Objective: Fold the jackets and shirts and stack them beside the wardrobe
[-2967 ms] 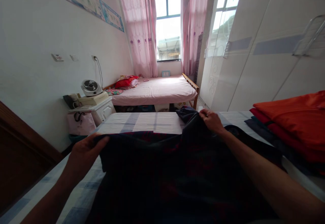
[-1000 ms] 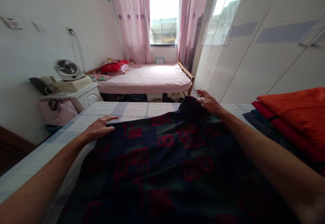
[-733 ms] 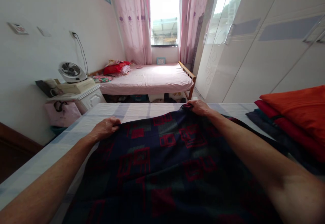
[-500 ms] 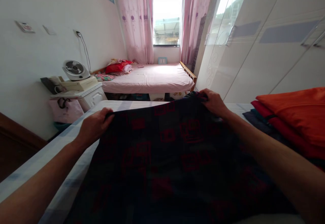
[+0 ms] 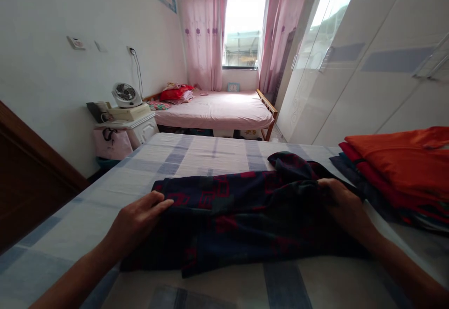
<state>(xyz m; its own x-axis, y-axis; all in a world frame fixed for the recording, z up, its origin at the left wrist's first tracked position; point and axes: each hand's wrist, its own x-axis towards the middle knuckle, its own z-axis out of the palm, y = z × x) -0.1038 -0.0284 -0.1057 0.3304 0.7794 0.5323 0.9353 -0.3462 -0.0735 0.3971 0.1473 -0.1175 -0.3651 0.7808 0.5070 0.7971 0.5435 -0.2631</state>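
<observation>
A dark navy garment (image 5: 238,220) with red square outlines lies partly bunched across the bed with the blue-and-white checked sheet (image 5: 196,152). My left hand (image 5: 143,213) pinches its left edge between thumb and fingers. On the other side my right hand (image 5: 342,204) grips the cloth near its bunched right end. A loose fold of the garment stands up beyond my right hand. What kind of garment it is, I cannot tell.
A stack of folded clothes, orange on top (image 5: 400,159), sits at the right. Farther off are a pink bed (image 5: 224,110), a white cabinet (image 5: 143,129) bearing a fan (image 5: 126,95), and a white wardrobe (image 5: 379,89) along the right wall.
The garment, held up and spread between both hands before, has come down onto the bed and folded over. Both hands have lowered, and more of the checked sheet shows.
</observation>
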